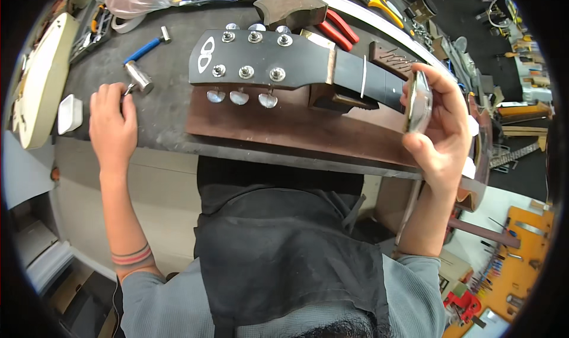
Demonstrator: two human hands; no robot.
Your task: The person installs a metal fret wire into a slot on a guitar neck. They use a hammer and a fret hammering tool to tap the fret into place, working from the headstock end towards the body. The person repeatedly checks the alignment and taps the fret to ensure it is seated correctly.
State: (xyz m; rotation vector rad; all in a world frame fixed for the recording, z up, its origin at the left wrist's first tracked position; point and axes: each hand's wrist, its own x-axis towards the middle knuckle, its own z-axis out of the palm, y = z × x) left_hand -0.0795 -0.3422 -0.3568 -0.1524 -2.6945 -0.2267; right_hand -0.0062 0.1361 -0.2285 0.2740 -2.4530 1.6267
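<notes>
In my raised right hand [441,127] is a small, shallow, clear-sided container [420,104], held edge-on between thumb and fingers above the fretboard. What is in it I cannot make out. At the bench's left front my left hand [112,121] rests with curled fingers around the handle of a metal-headed hammer [138,78]; most of that handle is hidden. Between my hands lies a guitar neck [349,74], its black headstock [237,53] pointing left, with silver tuning pegs along both sides. A dark neck rest [338,99] supports it over a brown board [284,121].
A blue-handled hammer [142,51] lies beyond my left hand, beside a white dish [70,114] and a cream guitar body [47,80]. Behind the headstock are a dark concave-sided block [292,7], red-handled pliers [341,31] and a slotted wooden block [391,57].
</notes>
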